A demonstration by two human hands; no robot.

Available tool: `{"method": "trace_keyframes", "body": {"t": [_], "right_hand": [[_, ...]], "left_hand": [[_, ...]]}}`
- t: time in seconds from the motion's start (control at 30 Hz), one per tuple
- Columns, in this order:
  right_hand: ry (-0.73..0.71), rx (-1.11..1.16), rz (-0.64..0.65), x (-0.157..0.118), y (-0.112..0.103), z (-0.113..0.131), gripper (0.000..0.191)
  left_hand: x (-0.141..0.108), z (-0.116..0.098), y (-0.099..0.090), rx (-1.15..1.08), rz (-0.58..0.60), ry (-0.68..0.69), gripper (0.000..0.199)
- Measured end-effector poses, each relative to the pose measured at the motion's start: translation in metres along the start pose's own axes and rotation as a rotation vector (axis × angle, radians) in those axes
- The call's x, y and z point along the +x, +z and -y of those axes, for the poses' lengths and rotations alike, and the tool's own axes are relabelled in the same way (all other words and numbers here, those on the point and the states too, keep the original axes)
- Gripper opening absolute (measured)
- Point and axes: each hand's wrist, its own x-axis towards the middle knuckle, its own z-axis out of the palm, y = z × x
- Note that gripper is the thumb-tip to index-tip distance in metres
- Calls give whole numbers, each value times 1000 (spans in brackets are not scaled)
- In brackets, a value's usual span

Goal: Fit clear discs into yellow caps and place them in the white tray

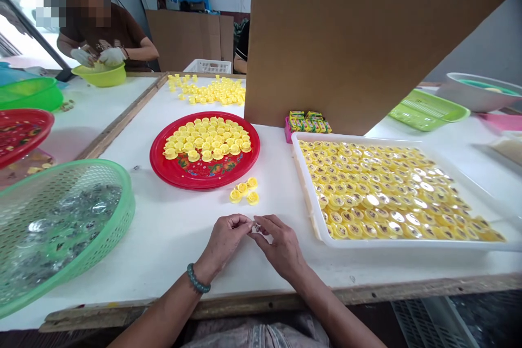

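Observation:
My left hand [230, 236] and my right hand [281, 239] meet over the white table. Pinched between their fingertips is a small clear plastic disc [258, 228] with a dark print, partly covered by the fingers. Just beyond them lie several loose yellow cup-shaped pieces [242, 189]. Many more yellow cups [212, 138] cover a red flowered tray [196, 178]. To the left, a green mesh basket [126, 212] contains a pile of clear discs [77, 223] with dark marks. On the right, a white tray [314, 223] is filled with rows of yellow cups under clear, printed tops [383, 190].
A cardboard sheet [334, 38] rises behind the white tray, with a pink box of small packets [309, 122] at its foot. Loose yellow cups [216, 89] lie at the back. At upper left, a gloved co-worker [132, 38] handles something in a yellow-green bowl [104, 77].

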Motion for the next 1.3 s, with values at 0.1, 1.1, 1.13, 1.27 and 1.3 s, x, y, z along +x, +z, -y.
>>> {"method": "trace_keyframes", "body": {"t": [0.1,1.1,1.13,1.27,1.3], "right_hand": [[106,47,-60,0,0,-5,26],[71,-537,276,33,12,26,5],[60,-548,281,33,13,26,5],[47,-513,281,32,12,24,7],[56,-488,274,32,12,23,7]], "left_hand": [[16,-4,-13,405,-162,193,24],[20,29,-20,53,-2,32,24],[19,31,-19,25,9,27,24],[16,34,-17,-69,21,-8,24],[15,34,-17,-83,19,-14,24]]}}
